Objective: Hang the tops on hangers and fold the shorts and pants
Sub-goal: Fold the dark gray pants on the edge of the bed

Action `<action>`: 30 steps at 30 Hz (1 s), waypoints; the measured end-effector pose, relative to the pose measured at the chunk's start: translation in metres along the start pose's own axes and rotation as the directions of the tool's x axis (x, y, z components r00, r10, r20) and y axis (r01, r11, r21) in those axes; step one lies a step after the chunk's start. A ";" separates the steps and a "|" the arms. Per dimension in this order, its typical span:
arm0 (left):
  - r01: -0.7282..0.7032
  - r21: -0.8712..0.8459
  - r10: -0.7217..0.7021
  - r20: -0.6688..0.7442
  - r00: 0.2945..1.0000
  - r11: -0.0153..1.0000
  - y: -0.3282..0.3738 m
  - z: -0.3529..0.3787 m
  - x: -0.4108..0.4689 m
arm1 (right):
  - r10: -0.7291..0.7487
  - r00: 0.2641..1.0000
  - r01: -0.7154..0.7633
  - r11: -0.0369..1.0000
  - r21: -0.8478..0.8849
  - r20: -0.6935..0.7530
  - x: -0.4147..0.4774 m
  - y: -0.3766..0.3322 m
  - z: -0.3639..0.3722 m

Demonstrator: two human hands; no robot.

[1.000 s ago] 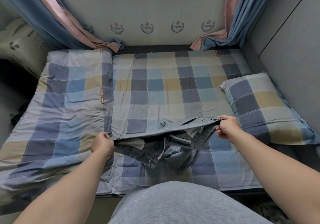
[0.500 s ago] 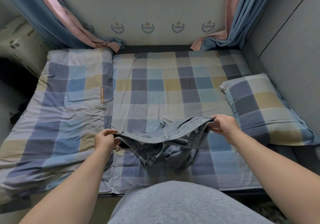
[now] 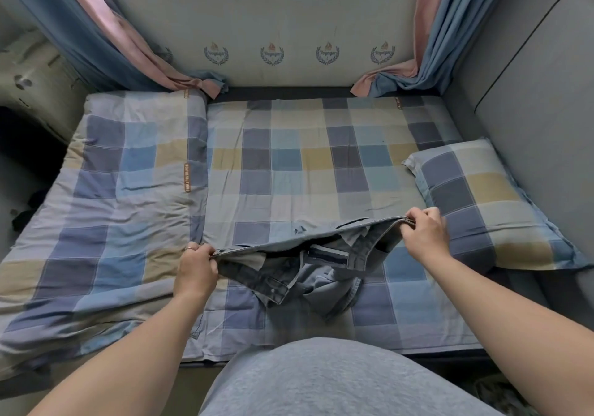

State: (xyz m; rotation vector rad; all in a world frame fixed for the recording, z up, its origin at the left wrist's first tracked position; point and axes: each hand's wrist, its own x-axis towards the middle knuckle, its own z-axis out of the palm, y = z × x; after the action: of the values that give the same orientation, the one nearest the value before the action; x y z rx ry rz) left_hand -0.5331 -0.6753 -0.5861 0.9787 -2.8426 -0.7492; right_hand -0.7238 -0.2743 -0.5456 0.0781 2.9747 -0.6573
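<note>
A pair of grey-blue denim shorts hangs just above the near part of the checked bed sheet, waistband stretched sideways. My left hand pinches the left end of the waistband, a ring on one finger. My right hand pinches the right end, slightly higher and farther back. The open fly and lower part of the shorts sag in folds onto the sheet between my forearms. No tops or hangers are in view.
A folded checked quilt covers the bed's left side. A matching pillow lies at the right against a grey padded wall. Blue and pink curtains hang at both back corners. My grey-clad belly fills the bottom edge.
Both hands kept their pinch on the waistband; they drew in briefly, then spread apart again and lifted it, the right end rising and moving back so the shorts hang more open.
</note>
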 end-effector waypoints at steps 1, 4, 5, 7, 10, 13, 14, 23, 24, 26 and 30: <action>0.033 -0.048 -0.034 -0.013 0.999 0.998 0.001 -0.002 0.001 | 0.001 1.000 -0.001 0.999 0.042 -0.009 -0.001 -0.001 0.000; 0.189 -0.256 -0.185 0.039 0.982 0.948 0.006 -0.004 0.005 | 0.048 0.998 -0.053 0.979 0.195 0.032 0.000 -0.006 0.001; 0.260 -0.397 -0.245 0.088 0.965 0.880 0.008 -0.003 0.007 | 0.080 0.996 -0.089 0.968 0.233 0.046 0.000 -0.007 0.001; 0.390 -0.666 -0.362 0.190 0.913 0.635 0.012 -0.003 0.011 | 0.131 0.989 -0.143 0.944 0.296 0.062 -0.001 -0.011 -0.001; 0.426 -0.814 -0.406 0.261 0.876 0.396 0.017 -0.007 0.019 | 0.150 0.985 -0.169 0.915 0.367 0.080 -0.003 -0.016 -0.003; 0.264 -0.607 -0.252 0.107 0.962 0.749 0.018 -0.012 0.024 | 0.152 0.985 -0.174 0.873 0.455 0.085 -0.002 -0.021 -0.006; 0.173 -0.433 -0.162 0.061 0.985 0.885 0.017 -0.015 0.025 | 0.152 0.985 -0.174 0.861 0.477 0.085 -0.002 -0.023 -0.007; 0.074 -0.089 -0.081 -0.072 0.994 0.993 0.012 -0.024 0.030 | 0.054 0.998 -0.069 0.772 0.632 0.043 -0.002 -0.046 -0.027; 0.117 -0.197 -0.135 -0.084 0.987 0.973 0.016 -0.029 0.035 | 0.056 0.998 -0.059 0.770 0.636 0.025 0.001 -0.049 -0.030; 0.195 -0.549 -0.263 -0.046 0.964 0.813 0.029 -0.042 0.049 | 0.045 0.999 -0.026 0.762 0.647 -0.012 0.011 -0.059 -0.039; 0.125 -0.808 -0.326 -0.086 0.941 0.575 0.064 -0.088 0.086 | -0.051 0.992 0.111 0.762 0.638 -0.112 0.040 -0.096 -0.079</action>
State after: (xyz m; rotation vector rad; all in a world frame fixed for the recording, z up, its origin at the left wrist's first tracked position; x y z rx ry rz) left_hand -0.6214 -0.7194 -0.4892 1.1362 -1.8068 -1.6104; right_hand -0.7762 -0.3270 -0.4386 0.0234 2.6787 -1.7048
